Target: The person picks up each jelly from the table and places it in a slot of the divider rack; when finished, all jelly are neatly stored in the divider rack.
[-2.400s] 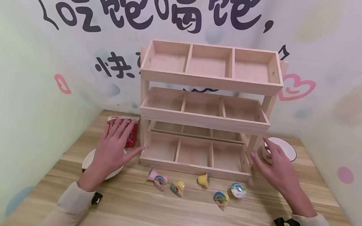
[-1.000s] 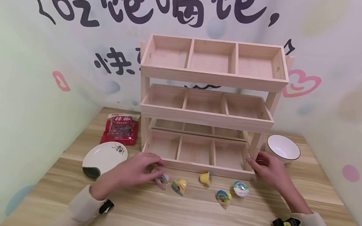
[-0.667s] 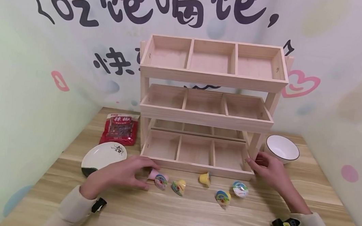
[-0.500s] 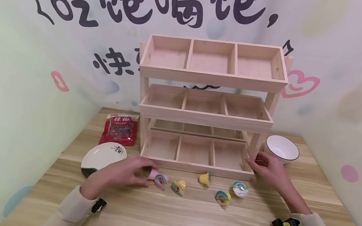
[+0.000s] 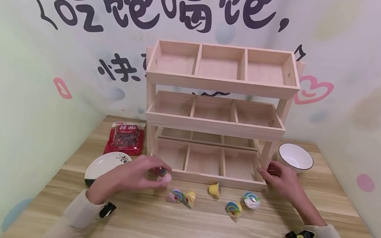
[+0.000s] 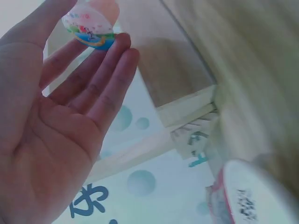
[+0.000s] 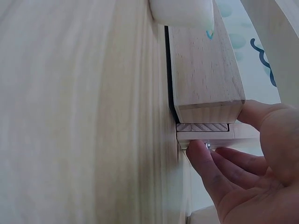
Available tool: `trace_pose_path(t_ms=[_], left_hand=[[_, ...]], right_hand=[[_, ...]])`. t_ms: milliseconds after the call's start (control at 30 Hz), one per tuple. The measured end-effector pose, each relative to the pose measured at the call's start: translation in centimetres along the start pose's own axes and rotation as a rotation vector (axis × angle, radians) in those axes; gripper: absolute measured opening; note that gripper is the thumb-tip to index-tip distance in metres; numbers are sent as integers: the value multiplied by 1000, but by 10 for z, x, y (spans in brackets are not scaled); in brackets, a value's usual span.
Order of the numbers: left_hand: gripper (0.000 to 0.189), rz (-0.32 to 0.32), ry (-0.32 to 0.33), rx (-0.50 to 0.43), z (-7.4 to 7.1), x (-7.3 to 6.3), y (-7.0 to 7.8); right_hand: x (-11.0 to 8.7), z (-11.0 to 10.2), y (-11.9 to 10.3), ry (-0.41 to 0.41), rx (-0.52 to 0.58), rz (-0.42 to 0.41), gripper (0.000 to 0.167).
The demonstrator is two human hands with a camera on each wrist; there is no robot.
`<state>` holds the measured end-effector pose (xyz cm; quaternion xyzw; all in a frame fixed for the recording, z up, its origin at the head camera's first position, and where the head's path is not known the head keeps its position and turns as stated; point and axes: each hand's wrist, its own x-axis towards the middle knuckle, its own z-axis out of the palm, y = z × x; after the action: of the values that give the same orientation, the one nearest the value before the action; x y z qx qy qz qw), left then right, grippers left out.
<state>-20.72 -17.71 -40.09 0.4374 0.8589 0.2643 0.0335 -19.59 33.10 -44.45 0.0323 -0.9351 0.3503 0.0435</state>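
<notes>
In the head view my left hand [image 5: 130, 176] pinches a pink jelly cup [image 5: 165, 177] at the front left corner of a three-tier wooden shelf rack [image 5: 222, 85]. The left wrist view shows this jelly cup [image 6: 91, 25] between thumb and fingertips, its printed lid facing the camera. My right hand [image 5: 285, 183] grips the right end of the rack's bottom tray, thumb on one side and fingers on the other. Before the rack lie another pink jelly cup [image 5: 175, 196], a yellow jelly cup [image 5: 189, 199] touching it, and several more cups further right.
Left of the rack lie a red packet [image 5: 124, 139] and a white plate [image 5: 99, 164], partly behind my left hand. A white bowl [image 5: 295, 156] stands to its right, close to my right hand. A printed wall hanging [image 5: 120, 97] rises behind the wooden table [image 5: 171, 229].
My left hand has taken hold of one pink jelly cup and raised it slightly. The other pink cup has shifted right against the yellow one. My right hand stays on the rack.
</notes>
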Motion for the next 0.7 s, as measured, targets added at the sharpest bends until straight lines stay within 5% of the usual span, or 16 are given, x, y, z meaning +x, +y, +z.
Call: trace_pose_path(t_ms=[200,500,700], left_hand=[[40,-24,82,-28,-3,18,-1],[45,-136,137,65,3,45,-8],[39,-130,158,145,9,60,-19]], right_hand=[[0,0,0,-3,2,1,54],[1,1,3,10,24,-12,51],[0,2,5,0,30,18,54]])
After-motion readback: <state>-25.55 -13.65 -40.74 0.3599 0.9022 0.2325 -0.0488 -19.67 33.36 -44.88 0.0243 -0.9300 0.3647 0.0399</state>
